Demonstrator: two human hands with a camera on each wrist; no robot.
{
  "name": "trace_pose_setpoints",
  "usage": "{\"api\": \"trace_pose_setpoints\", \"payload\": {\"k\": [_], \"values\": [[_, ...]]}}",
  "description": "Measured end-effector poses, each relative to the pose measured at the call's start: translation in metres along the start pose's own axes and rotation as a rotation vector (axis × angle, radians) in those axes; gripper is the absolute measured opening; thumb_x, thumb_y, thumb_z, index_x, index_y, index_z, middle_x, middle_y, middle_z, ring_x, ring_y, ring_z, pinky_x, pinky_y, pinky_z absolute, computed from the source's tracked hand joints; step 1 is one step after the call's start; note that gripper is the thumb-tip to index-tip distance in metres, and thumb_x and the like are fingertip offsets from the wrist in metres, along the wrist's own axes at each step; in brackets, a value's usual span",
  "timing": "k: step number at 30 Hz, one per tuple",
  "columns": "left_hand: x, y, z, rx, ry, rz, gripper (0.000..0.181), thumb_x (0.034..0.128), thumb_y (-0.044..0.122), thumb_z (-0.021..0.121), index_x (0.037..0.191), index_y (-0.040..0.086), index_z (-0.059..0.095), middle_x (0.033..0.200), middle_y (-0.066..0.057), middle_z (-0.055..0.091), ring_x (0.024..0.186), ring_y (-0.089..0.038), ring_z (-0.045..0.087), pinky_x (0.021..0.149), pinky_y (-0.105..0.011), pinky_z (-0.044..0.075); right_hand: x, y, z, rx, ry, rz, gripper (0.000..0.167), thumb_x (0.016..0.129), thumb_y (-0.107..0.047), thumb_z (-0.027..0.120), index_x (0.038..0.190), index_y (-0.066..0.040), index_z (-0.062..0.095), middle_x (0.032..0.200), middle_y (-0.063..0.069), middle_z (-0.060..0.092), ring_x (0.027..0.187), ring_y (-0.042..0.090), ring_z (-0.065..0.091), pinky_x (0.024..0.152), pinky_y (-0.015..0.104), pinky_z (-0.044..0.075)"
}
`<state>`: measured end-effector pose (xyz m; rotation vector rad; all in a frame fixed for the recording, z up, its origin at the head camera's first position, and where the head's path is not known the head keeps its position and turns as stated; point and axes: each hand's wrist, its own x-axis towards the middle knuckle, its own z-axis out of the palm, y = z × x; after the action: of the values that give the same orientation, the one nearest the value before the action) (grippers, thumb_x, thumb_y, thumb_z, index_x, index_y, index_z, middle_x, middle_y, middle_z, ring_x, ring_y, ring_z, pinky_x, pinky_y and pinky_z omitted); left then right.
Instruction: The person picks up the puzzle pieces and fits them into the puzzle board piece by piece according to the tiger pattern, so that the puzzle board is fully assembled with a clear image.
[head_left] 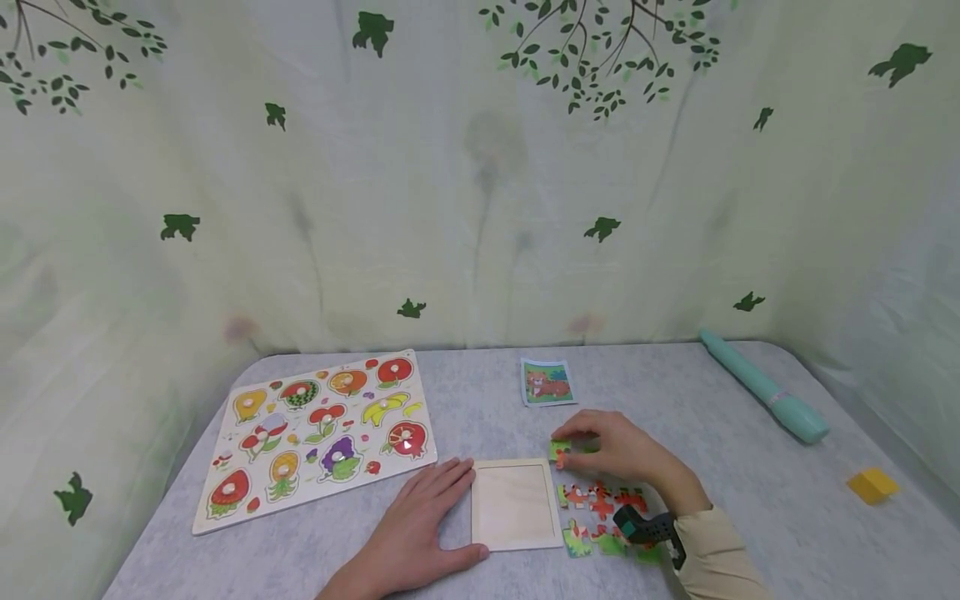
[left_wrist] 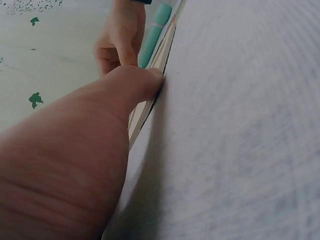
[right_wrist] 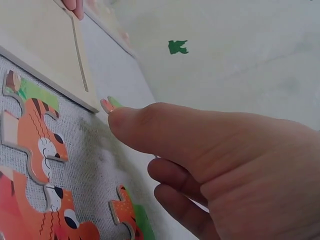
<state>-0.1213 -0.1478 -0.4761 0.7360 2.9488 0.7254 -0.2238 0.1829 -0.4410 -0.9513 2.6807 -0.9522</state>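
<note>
Pinches a small green-and-orange puzzle piece (head_left: pixel 558 451) between thumb and fingers of the right hand (head_left: pixel 630 450), just beside the upper right corner of the shallow wooden tray (head_left: pixel 553 517) on the desk (head_left: pixel 645 379). Rests the left hand (head_left: pixel 416 533) along the tray's left side, fingers straight, thumb spread wide toward the near corner, gripping nothing. Could easily nudge the loose puzzle pieces (head_left: pixel 579 540), spread just right of the tray and partly hidden under the right arm, by sweeping too low with the dark wrist device (head_left: pixel 648 527) or sleeve. Could also drop the pinched piece, judging by so small a hold near the thumb tip, or jam it against the raised rim by bringing it in tilted or turned the wrong way. Might skew the tray by bumping its right edge, if braced too lightly from the left. Might mix up similar orange striped pieces without checking against the small picture card (head_left: pixel 547 383), lying beyond the tray. Cannot read any brand, label or lettering on card, tray or pieces; can make out only printed pictures, including fruit on the knobbed board (head_left: pixel 309 492) at left.
</note>
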Motion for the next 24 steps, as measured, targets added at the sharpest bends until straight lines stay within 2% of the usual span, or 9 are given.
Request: {"api": "trace_pose_setpoints", "payload": {"k": [10,24], "values": [[0.001,0.001,-0.001,-0.019,-0.017,-0.017,0.093,0.0848,0.075,0.065,0.155,0.016,0.049,0.162,0.003,0.044,0.151,-0.023,0.037,0.123,-0.054,0.03,0.004,-0.013,0.003,0.018,-0.02,-0.045,0.03,0.093,-0.028,0.078,0.121,-0.015,0.076,0.116,-0.006,0.072,0.103,0.013,0.067,0.088,0.032,0.059],[0.002,0.001,-0.003,-0.032,-0.037,-0.029,0.093,0.0846,0.075,0.066,0.156,0.017,0.048,0.162,0.002,0.044,0.151,-0.024,0.037,0.123,-0.056,0.029,0.012,-0.031,0.012,-0.035,-0.039,-0.117,0.031,0.096,-0.033,0.075,0.122,-0.017,0.077,0.116,-0.008,0.072,0.104,0.01,0.067,0.088,0.033,0.059]]}}
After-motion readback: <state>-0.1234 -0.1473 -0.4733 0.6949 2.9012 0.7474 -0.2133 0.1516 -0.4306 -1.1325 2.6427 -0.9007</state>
